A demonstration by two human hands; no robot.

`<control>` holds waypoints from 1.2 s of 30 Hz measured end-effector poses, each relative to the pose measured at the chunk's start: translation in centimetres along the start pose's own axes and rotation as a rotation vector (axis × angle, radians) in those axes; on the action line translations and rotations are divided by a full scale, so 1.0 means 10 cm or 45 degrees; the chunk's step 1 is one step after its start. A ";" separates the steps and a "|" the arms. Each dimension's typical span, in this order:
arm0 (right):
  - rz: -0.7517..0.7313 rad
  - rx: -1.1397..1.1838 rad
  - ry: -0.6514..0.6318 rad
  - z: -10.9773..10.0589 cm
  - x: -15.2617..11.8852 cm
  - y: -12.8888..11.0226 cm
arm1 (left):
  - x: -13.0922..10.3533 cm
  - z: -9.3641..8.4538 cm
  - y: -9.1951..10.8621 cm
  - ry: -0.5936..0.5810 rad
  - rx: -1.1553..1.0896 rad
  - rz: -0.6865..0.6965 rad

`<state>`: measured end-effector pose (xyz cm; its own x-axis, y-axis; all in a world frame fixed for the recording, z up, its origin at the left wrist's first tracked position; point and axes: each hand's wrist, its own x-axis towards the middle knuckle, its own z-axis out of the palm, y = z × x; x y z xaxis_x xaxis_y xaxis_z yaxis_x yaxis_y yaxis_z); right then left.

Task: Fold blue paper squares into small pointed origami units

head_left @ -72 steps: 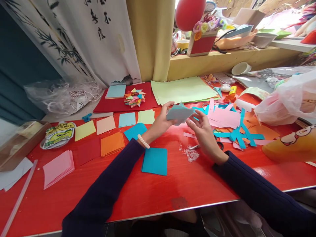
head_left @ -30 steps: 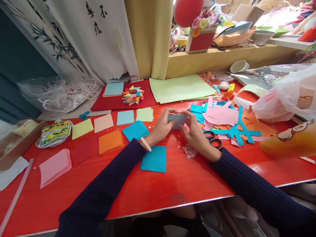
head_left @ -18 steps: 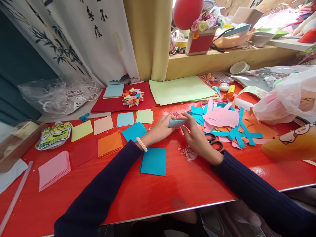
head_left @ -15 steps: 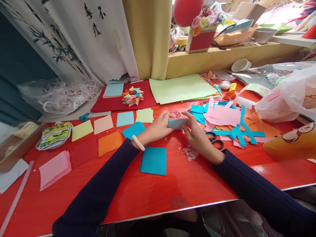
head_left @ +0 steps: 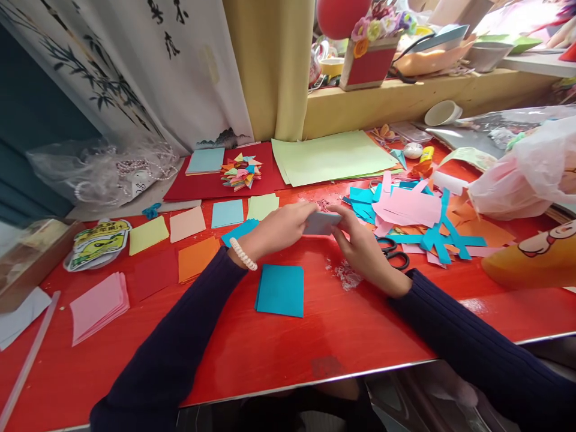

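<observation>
Between my two hands, a small piece of blue paper (head_left: pixel 322 224) is held up over the red table (head_left: pixel 252 354). My left hand (head_left: pixel 284 227) grips its left end, fingers closed on it. At its right end my right hand (head_left: pixel 357 243) pinches the edge between thumb and fingers. Below my left hand lies a stack of teal paper squares (head_left: pixel 281 291), and another teal stack (head_left: pixel 240 231) is partly hidden behind that wrist. Black-handled scissors (head_left: pixel 396 255) rest beside my right hand, close to white paper shreds (head_left: pixel 347 277).
Stacks of pink (head_left: pixel 99 308), orange (head_left: pixel 199 261) and pale yellow squares (head_left: pixel 148 234) lie at left. Paper offcuts (head_left: pixel 407 207) are heaped at right. Behind stand a folded multicoloured paper piece (head_left: pixel 242 171) and large pale green sheets (head_left: pixel 333 157). A plastic bag (head_left: pixel 524 168) sits far right.
The blue paper has tilted, showing a greyer face. My left hand has shifted slightly over its top edge, and its wrist has moved a little left. My right hand is nearly still.
</observation>
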<state>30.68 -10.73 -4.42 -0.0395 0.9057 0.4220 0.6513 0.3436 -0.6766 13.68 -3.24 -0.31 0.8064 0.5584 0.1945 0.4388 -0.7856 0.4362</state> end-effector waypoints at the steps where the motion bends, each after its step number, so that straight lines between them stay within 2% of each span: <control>1: -0.001 0.000 0.008 -0.01 0.00 -0.01 | 0.00 0.00 0.00 -0.001 -0.002 0.010; 5: 0.007 0.003 -0.007 -0.01 0.00 -0.03 | 0.00 0.01 0.01 -0.036 -0.042 0.055; 9: 0.050 0.065 -0.002 -0.01 0.00 -0.01 | 0.00 0.05 -0.02 0.028 -0.074 0.037; 14: 0.065 0.123 -0.092 0.02 -0.01 0.02 | 0.01 0.13 -0.01 0.059 -0.089 0.028; 18: 0.051 0.158 -0.054 0.03 -0.01 0.03 | 0.00 0.14 0.04 0.061 -0.086 0.054; 23: 0.046 0.074 -0.055 0.04 -0.02 0.03 | -0.04 0.10 0.08 -0.022 -0.035 0.022; 30: 0.101 0.098 -0.068 0.02 -0.02 0.06 | 0.00 -0.11 0.12 -0.048 -0.092 -0.046; 33: 0.083 0.189 -0.145 0.00 -0.02 0.03 | 0.01 -0.15 0.04 -0.079 -0.132 -0.056; 36: 0.094 0.201 -0.182 0.00 -0.02 0.01 | 0.01 -0.08 -0.09 -0.125 -0.116 -0.099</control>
<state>30.77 -10.89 -4.57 -0.1105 0.9519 0.2857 0.5299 0.2996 -0.7934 13.04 -2.25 0.05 0.8080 0.5848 0.0722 0.4675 -0.7109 0.5254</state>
